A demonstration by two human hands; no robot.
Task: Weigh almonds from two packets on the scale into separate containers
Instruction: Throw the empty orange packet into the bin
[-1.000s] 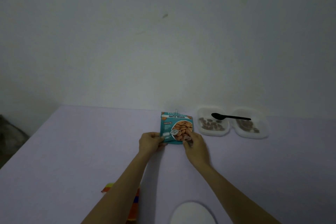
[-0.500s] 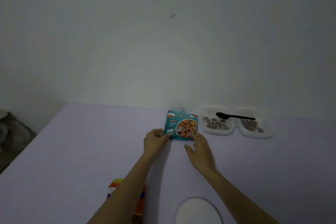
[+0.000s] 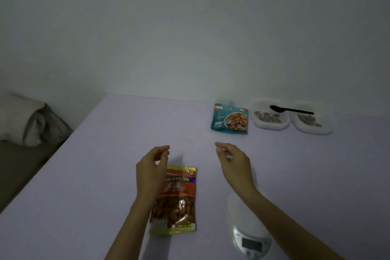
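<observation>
Two bare forearms are seen running up from the bottom edge, each ending in a bare hand: the left hand (image 3: 152,168) and the right hand (image 3: 233,161). No sleeve, cuff or glove is worn on either arm as far as the frame reaches, and each wrist is seen bare just behind its hand. The fingers (image 3: 163,152) of the left hand and those of the right are seen as slender with short nails, though in the dim, soft light finer detail such as a thin ring cannot be made out.
</observation>
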